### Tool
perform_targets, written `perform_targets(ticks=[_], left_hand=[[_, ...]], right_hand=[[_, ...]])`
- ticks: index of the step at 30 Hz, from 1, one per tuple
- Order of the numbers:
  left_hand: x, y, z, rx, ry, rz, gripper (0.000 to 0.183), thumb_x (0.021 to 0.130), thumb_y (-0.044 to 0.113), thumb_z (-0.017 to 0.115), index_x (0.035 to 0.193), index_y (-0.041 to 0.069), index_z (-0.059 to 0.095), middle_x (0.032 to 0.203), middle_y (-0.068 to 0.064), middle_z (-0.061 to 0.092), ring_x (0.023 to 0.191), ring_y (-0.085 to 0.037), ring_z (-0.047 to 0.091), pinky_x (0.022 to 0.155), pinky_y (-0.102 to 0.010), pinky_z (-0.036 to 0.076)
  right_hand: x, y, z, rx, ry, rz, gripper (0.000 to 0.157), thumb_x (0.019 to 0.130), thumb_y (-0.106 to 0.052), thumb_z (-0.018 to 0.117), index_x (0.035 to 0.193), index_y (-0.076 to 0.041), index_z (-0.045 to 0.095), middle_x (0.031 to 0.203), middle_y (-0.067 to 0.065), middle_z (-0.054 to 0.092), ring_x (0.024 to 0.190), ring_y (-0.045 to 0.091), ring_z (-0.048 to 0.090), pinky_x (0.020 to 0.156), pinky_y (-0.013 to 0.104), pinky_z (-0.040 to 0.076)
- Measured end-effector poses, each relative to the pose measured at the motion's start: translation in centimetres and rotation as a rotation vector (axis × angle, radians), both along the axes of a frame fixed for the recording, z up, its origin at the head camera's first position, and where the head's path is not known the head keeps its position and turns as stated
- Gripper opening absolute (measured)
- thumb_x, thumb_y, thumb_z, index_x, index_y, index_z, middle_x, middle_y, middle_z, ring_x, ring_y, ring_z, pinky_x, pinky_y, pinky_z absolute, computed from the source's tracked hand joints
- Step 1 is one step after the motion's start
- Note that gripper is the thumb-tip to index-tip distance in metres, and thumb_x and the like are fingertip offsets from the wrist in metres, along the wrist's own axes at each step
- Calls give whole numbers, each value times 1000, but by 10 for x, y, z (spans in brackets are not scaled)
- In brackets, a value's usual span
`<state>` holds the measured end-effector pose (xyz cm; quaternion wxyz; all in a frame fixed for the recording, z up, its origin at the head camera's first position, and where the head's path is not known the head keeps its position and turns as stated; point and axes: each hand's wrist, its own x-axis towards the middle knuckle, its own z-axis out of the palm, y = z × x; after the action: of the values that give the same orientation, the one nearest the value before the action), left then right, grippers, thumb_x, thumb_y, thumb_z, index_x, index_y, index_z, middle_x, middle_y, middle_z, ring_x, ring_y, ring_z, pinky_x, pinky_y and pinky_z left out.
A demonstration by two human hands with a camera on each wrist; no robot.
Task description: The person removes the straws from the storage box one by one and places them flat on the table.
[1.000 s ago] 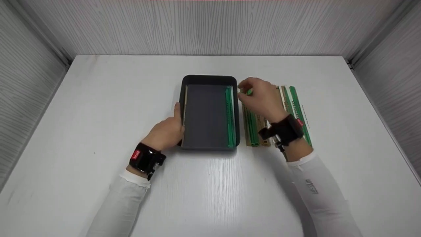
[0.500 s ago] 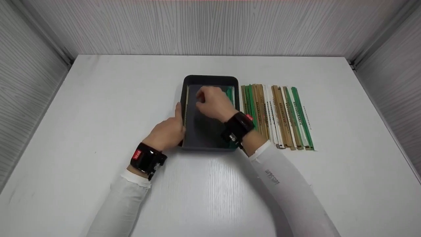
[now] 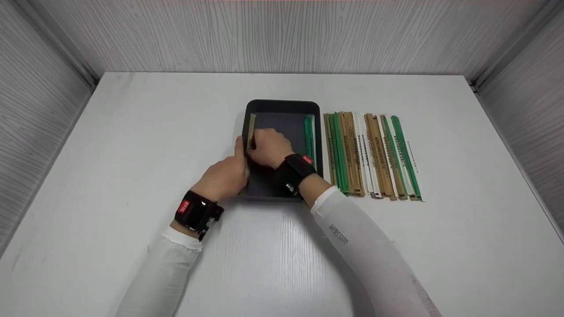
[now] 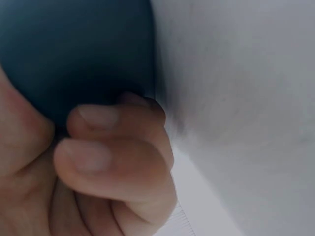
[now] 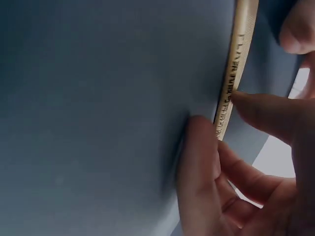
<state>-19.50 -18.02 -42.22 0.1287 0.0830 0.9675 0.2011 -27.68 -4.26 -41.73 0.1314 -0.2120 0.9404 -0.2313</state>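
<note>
My left hand [image 3: 224, 177] steadies the black rectangular tray [image 3: 282, 105] at its left wall, index finger stretched along the side. In the left wrist view its other fingers [image 4: 93, 155] curl against the tray's dark wall. My right hand [image 3: 269, 147] reaches inside the tray near that same wall. There, as the right wrist view shows, its thumb and forefinger pinch a brown paper-wrapped straw [image 5: 237, 54] with dark printed lettering. The straw lies lengthwise along the left side. Green wrapped straws [image 3: 308, 132] and a white one lie along the tray's right wall, partly behind the right forearm.
Right of the tray, a row of brown, green and white wrapped straws [image 3: 374, 149] lies side by side on the white table [image 3: 154, 114]. Grey wood-grain panels [image 3: 282, 35] enclose the back and sides.
My right hand has moved left from beside the straw row, over the tray, and down to its left wall. My left hand has stayed at the tray's side.
</note>
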Motion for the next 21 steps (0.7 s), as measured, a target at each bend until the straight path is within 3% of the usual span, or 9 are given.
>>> perform_targets(ticks=[5, 13, 21], left_hand=[[0, -1, 1, 0, -9, 5, 76, 107, 12, 42, 162, -9, -5, 71, -8, 57, 59, -22, 55, 52, -34, 42], [-2, -1, 2, -13, -3, 20, 79, 105, 13, 46, 162, -9, -5, 72, -9, 59, 61, -23, 57, 54, -35, 42], [-1, 0, 1, -23, -15, 1, 80, 106, 12, 47, 161, -10, -7, 72, -8, 59, 59, -21, 55, 53, -34, 41]], right_hand=[[2, -3, 4, 41, -8, -4, 29, 99, -26, 64, 75, -12, 59, 79, 6, 63, 69, 21, 59, 62, 36, 51], [-2, 4, 8, 38, -10, -20, 31, 91, -4, 65, 64, -13, 52, 73, 8, 67, 64, 18, 62, 56, 30, 49], [-3, 17, 6, -34, -76, -61, 22, 92, -6, 66, 70, -8, 61, 67, 8, 66, 55, 19, 65, 49, 29, 50]])
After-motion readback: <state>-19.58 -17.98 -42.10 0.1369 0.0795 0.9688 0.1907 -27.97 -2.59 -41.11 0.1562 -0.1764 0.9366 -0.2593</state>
